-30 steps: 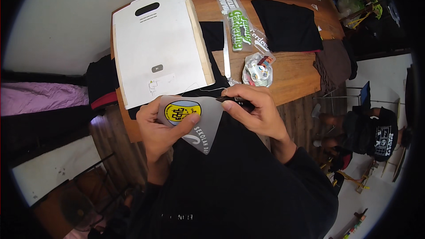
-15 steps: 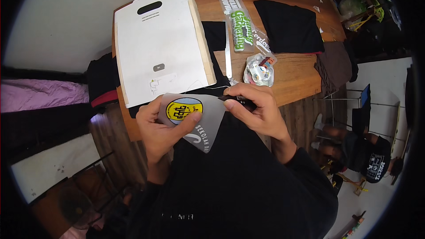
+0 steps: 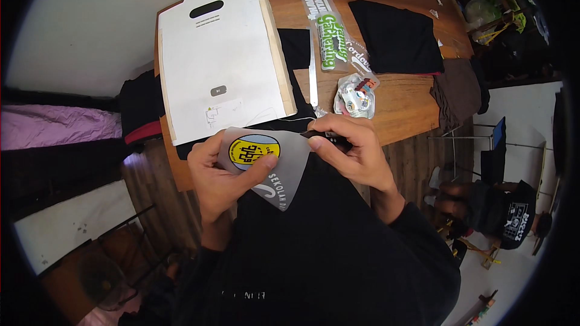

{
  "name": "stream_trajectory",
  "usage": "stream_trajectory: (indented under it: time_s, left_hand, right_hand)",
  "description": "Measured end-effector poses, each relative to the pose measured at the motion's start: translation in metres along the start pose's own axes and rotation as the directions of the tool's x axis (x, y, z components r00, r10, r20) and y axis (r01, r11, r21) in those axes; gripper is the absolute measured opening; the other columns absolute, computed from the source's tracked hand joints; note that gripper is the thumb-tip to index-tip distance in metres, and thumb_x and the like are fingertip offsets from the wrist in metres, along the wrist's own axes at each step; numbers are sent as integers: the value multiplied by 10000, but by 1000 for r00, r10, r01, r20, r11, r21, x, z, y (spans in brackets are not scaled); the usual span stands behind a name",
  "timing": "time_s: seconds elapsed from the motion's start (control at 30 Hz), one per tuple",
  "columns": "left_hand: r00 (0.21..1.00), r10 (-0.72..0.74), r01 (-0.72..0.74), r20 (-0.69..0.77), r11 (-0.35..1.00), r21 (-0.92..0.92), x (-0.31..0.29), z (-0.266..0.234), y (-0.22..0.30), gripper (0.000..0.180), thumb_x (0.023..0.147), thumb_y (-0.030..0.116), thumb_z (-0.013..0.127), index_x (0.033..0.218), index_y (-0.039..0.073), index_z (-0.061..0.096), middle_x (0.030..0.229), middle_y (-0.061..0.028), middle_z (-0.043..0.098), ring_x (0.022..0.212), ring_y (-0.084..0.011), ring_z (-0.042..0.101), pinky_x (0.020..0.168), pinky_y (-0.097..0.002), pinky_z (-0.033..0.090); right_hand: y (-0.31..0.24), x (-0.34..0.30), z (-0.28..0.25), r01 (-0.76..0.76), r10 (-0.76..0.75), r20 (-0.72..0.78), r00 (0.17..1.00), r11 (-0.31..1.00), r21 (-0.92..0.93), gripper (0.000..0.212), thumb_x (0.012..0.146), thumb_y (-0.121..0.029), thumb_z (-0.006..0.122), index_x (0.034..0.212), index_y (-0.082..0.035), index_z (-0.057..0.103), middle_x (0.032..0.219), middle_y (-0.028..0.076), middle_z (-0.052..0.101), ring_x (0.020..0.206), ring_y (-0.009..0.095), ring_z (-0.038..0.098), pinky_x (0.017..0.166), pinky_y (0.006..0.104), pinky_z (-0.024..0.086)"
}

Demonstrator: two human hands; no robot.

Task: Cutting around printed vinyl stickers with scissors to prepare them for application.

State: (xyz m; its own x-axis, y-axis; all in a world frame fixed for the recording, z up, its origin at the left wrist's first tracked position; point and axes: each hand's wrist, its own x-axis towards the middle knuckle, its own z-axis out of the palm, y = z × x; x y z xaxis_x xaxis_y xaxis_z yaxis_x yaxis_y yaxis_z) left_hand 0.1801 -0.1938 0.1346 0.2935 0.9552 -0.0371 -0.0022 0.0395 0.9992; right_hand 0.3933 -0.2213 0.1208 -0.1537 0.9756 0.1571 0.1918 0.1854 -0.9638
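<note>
A grey, translucent transfer film (image 3: 286, 160) with a yellow and blue round emblem and white lettering is pinched in my left hand (image 3: 226, 178), thumb on its face. Its lower corner points down toward my black shirt. Close to the film's right corner, my right hand (image 3: 353, 151) closes thumb and forefinger on a small black pointed piece (image 3: 308, 135). That piece's tip meets or nearly meets the film; most of it is hidden by my fingers, so its kind is unclear.
A white board-like panel (image 3: 223, 60) lies on the wooden table (image 3: 399, 102). Beyond my right hand are printed films (image 3: 332, 39), a clear bag of stickers (image 3: 355, 96) and folded black cloth (image 3: 396, 36). A person (image 3: 510, 211) sits at the right.
Both hands keep their grips on the film and the black piece. The whole view has shifted slightly, and the film's angle has barely changed.
</note>
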Motion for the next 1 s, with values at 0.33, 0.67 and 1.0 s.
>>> stream_trajectory:
  time_s: [0.33, 0.67, 1.0]
  left_hand:
    - [1000, -17, 17, 6, 1000, -1, 0, 2, 3, 253, 681, 2, 758, 896, -52, 636, 783, -100, 670, 692, -108, 631, 636, -210, 508]
    - [995, 50, -45, -86, 997, 57, 2, -8, -2, 269, 685, 26, 763, 906, -46, 628, 774, -94, 660, 666, -101, 622, 612, -202, 501]
    - [846, 226, -374, -483, 897, -235, 24, -42, -17, 252, 893, 129, 570, 1106, 8, 509, 983, -129, 616, 828, -136, 599, 662, -268, 509]
  right_hand:
    - [-2, 1, -5, 41, -40, 24, 999, 998, -45, 159, 839, -123, 631, 923, 12, 621, 651, 44, 598, 509, 74, 527, 421, 200, 354]
    - [1, 0, -15, 20, -20, -24, 1000, 1000, -11, 187, 830, -111, 627, 964, 15, 592, 697, 33, 589, 548, 71, 517, 468, 203, 371]
    - [29, -3, -19, -27, 51, -116, 992, 980, 197, 430, 753, -145, 719, 1119, -32, 522, 1036, 44, 558, 659, -4, 441, 497, 122, 314]
